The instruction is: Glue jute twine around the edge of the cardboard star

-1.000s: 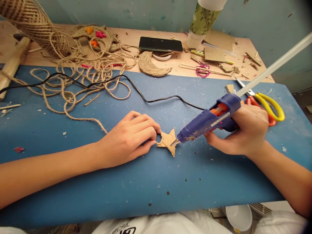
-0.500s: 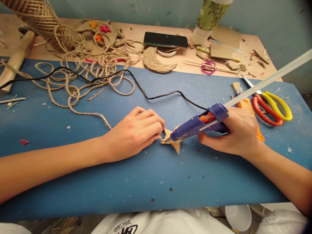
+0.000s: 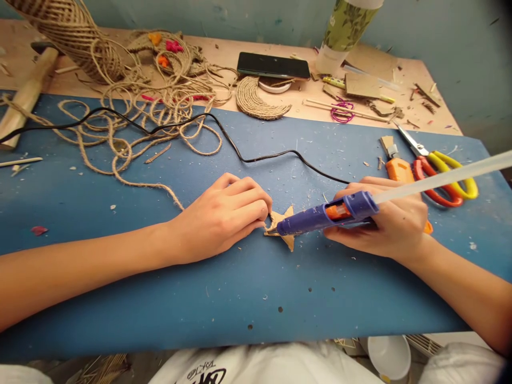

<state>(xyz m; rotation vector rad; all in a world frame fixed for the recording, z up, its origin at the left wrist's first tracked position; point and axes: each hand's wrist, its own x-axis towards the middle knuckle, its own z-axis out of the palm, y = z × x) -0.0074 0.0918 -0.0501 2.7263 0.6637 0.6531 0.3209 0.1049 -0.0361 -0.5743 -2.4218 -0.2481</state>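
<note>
Cardboard star (image 3: 278, 218) on blue surface (image 3: 192, 304), left hand (image 3: 228, 218) closest, fingertips pinching its left edge; no clear long axis. Right hand (image 3: 392, 218) farther off, rightward, wrapped round glue gun (image 3: 308, 220), nozzle (image 3: 272, 231) pointing left over star.

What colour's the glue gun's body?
The glue gun's body is dark blue, clearest in the head view.

The head camera looks forward-down over the table (image 3: 176, 309).
</note>
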